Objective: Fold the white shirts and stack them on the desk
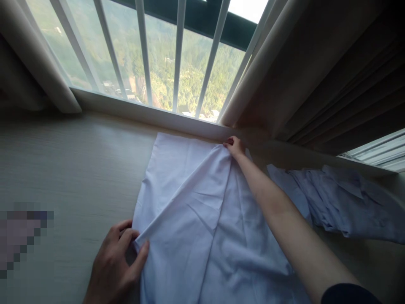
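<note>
A white garment (pixel 186 211) lies spread on the pale floor-like surface, one side panel folded over diagonally across it. At its left edge, my left hand (pixel 120 253) pinches the fold's lower corner between thumb and fingers. My right hand (pixel 235 147) reaches to the far end and grips the upper end of the same fold with closed fingertips. Wrinkles run through the cloth to the right, partly behind my right forearm. The near end of the garment runs out of view, so its full shape cannot be seen.
On the right, white folded garments (pixel 344 202) lie in a pile. Beyond the cloth are a low ledge (pixel 152 110) and a barred window (pixel 161 63). Thick curtains (pixel 262 80) hang at both sides. A pixelated patch (pixel 19 236) covers something at the left.
</note>
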The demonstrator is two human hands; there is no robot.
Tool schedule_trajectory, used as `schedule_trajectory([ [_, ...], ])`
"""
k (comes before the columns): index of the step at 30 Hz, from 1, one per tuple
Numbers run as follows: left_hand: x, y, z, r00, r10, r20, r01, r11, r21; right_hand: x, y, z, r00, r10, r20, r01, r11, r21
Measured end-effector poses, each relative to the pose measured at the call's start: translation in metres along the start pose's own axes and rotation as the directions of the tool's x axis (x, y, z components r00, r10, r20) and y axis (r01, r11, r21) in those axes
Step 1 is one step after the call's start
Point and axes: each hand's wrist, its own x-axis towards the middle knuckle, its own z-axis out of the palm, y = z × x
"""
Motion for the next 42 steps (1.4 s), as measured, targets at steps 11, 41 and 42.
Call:
schedule_trajectory([
  [11, 0.001, 0.002, -0.001, 0.999, -0.027, -0.026, 0.026, 0.999, -0.031, -0.037, -0.01, -0.005, 0.93, 0.35, 0.112, -0.367, 0.869, 0.333],
  [41, -0.078, 0.101, -0.005, 0.97, -0.152, 0.188, 0.218, 0.886, -0.409, -0.48, -0.115, -0.078, 0.987, -0.156, 0.043, 0.123, 0.896, 0.427],
  [42, -0.081, 0.108, -0.003, 0.945, -0.188, 0.266, 0.3, 0.823, -0.483, -0.483, -0.117, -0.083, 0.991, -0.132, 0.027, 0.105, 0.88, 0.464],
])
